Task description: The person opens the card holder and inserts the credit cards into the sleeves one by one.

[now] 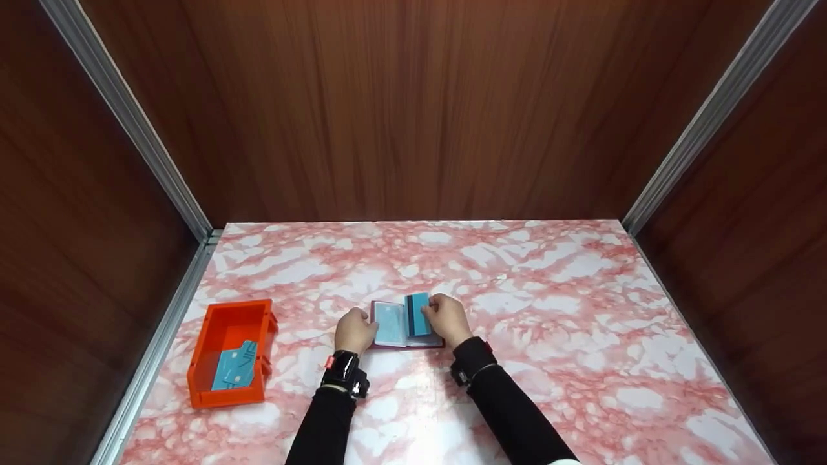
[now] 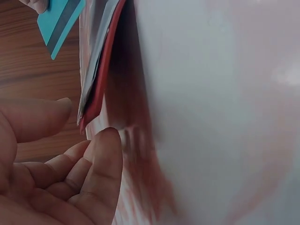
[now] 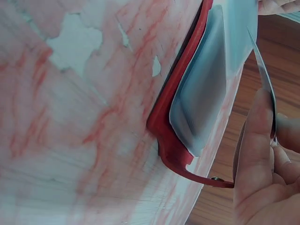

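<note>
An open red card holder (image 1: 426, 347) with clear sleeves lies on the table. My right hand (image 1: 450, 320) pinches a blue card (image 1: 418, 315) with a dark stripe, held upright over the holder's right side. In the right wrist view, thumb and fingers grip this card (image 3: 265, 75) above the clear sleeves (image 3: 204, 89); a snap strap reaches toward the fingers. My left hand (image 1: 355, 330) is at the holder's left edge. The left wrist view shows its thumb and loosely curled fingers on either side of the red cover's corner (image 2: 96, 105), with gaps visible.
An orange bin (image 1: 200, 358) stands at the left of the pink-and-white marbled table (image 1: 549, 336). Several blue cards (image 1: 236, 368) lie in it, one marked VIP. Brown wood-grain panels (image 1: 413, 110) with metal corner rails enclose the back and sides.
</note>
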{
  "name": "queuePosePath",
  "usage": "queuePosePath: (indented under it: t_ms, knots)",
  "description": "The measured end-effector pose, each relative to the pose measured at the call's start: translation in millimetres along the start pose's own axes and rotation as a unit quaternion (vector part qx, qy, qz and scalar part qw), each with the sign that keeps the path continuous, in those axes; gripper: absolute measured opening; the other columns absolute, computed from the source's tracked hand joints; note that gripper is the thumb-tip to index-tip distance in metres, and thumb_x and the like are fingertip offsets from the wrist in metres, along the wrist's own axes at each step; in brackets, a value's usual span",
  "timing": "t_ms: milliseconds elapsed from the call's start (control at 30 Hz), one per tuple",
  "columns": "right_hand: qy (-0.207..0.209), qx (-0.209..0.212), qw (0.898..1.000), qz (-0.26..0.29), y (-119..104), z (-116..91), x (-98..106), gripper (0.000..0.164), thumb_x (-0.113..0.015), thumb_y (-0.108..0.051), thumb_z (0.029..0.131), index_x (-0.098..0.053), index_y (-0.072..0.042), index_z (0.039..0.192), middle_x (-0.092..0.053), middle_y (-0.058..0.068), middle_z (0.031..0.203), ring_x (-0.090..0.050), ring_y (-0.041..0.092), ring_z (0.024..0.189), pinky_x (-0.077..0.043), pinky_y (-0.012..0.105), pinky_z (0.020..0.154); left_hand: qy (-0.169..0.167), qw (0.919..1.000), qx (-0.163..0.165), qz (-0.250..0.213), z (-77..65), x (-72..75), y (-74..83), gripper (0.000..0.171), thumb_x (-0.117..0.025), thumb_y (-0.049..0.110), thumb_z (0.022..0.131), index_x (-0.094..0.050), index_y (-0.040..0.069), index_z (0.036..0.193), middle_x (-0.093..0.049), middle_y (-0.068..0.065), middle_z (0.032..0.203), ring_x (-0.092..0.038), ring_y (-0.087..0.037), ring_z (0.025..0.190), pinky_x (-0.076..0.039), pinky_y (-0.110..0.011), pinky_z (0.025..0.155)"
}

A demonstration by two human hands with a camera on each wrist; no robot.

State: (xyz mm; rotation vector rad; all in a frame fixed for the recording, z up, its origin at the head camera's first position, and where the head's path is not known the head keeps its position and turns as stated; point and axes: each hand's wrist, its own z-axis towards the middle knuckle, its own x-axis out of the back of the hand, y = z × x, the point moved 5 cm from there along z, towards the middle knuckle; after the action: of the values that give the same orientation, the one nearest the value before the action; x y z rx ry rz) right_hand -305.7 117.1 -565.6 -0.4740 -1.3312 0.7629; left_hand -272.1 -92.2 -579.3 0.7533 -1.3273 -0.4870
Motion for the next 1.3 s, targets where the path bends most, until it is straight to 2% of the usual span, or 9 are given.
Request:
queuePosePath:
  t_ms: [333, 600, 767, 1033, 1300]
  knots:
    - [-0.014, -0.026, 0.999, -0.03, 2, 2, -7, 0.015, -0.072, -0.01, 0.088, -0.069, 0.004, 0.092, -0.069, 0.013, 0.086, -0.064, 0.027, 0.079, -0.052, 0.042, 0.076, -0.015, 0.9997, 0.011, -0.013, 0.9, -5.5, -3.9, 0.02, -0.073, 0.005, 0.08, -0.065, -0.006, 0.094, -0.069, -0.019, 0.093, -0.065, -0.036, 0.09, -0.05, -0.046, 0.084]
    - [-0.043, -0.037, 0.998, -0.028, 4, 1, -13, 0.014, -0.073, -0.011, 0.088, -0.067, 0.002, 0.088, -0.066, 0.01, 0.083, -0.06, 0.023, 0.076, -0.051, 0.04, 0.075, -0.02, 0.9991, 0.022, -0.032, 2.6, -9.2, -8.6, 0.018, -0.073, 0.005, 0.08, -0.065, -0.005, 0.094, -0.068, -0.017, 0.091, -0.064, -0.035, 0.089, -0.05, -0.045, 0.084]
    - [-0.05, -0.042, 0.997, -0.03, 8, 2, -18, 0.016, -0.074, -0.011, 0.087, -0.068, 0.004, 0.089, -0.068, 0.012, 0.085, -0.062, 0.025, 0.078, -0.051, 0.04, 0.078, -0.02, 0.9989, 0.025, -0.034, 2.4, -10.1, -9.1, 0.013, -0.072, 0.003, 0.081, -0.065, -0.003, 0.09, -0.067, -0.014, 0.086, -0.064, -0.032, 0.085, -0.05, -0.044, 0.08]
    - [-0.057, -0.061, 0.996, -0.022, 9, 3, -21, 0.017, -0.073, -0.011, 0.088, -0.069, 0.004, 0.093, -0.069, 0.015, 0.091, -0.063, 0.028, 0.083, -0.051, 0.042, 0.081, -0.026, 0.9985, 0.036, -0.033, 3.8, -9.8, -9.3, 0.015, -0.072, 0.004, 0.082, -0.065, -0.004, 0.093, -0.067, -0.015, 0.089, -0.064, -0.033, 0.087, -0.05, -0.045, 0.083]
    - [-0.057, -0.076, 0.995, -0.012, 8, 3, -26, 0.019, -0.073, -0.012, 0.088, -0.069, 0.005, 0.097, -0.07, 0.016, 0.095, -0.065, 0.03, 0.088, -0.052, 0.043, 0.084, -0.018, 0.9991, 0.022, -0.032, 3.3, -9.3, -8.4, 0.017, -0.073, 0.004, 0.081, -0.065, -0.005, 0.093, -0.068, -0.016, 0.09, -0.064, -0.035, 0.088, -0.05, -0.045, 0.084]
